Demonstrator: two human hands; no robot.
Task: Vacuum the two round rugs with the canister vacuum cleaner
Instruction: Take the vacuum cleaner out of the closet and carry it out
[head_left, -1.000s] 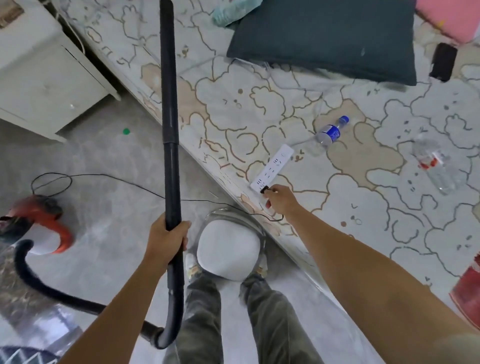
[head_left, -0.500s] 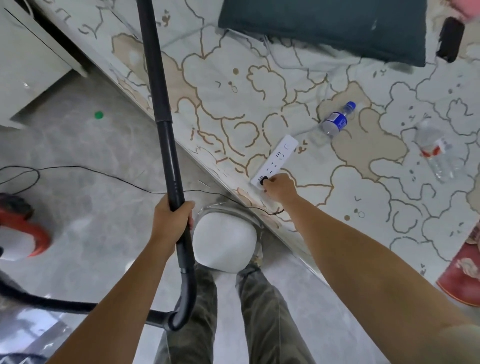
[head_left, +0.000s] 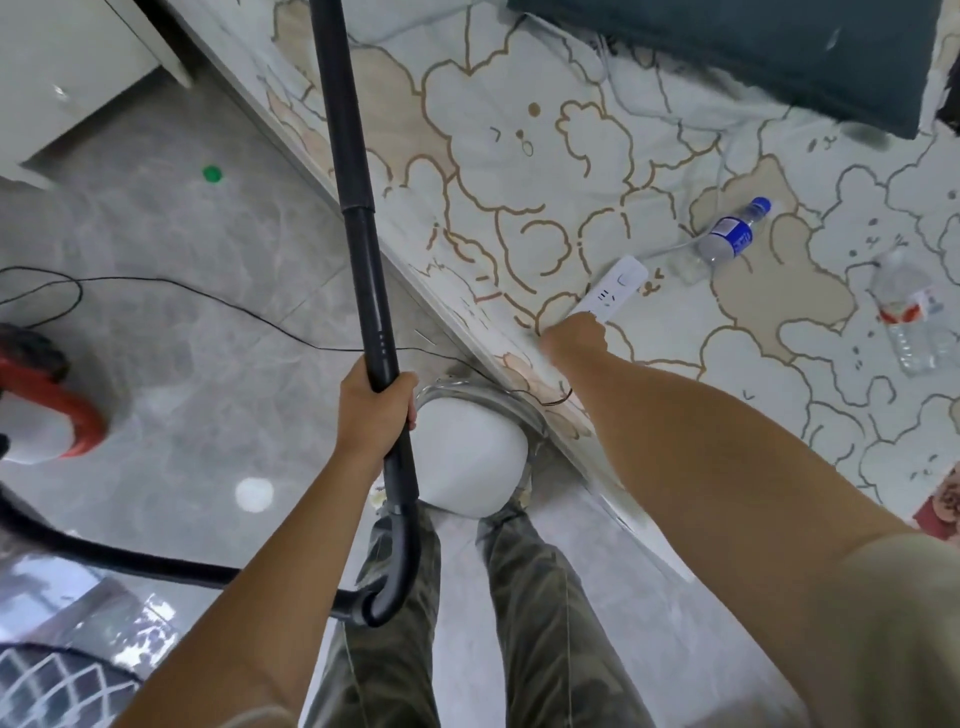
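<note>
left hand (head_left: 375, 410) gripping, right hand (head_left: 570, 339) outstretched

no legible text, blue bottle label (head_left: 730, 236) too blurred

One camera sits on the person's head. It looks down and a bit forward, wide and close over the arms (head_left: 291, 545) and legs (head_left: 540, 597). The floor (head_left: 208, 415) fills its left side, the bed (head_left: 675, 395) its right.

Bright, even; wide-angle edge warp.
</note>
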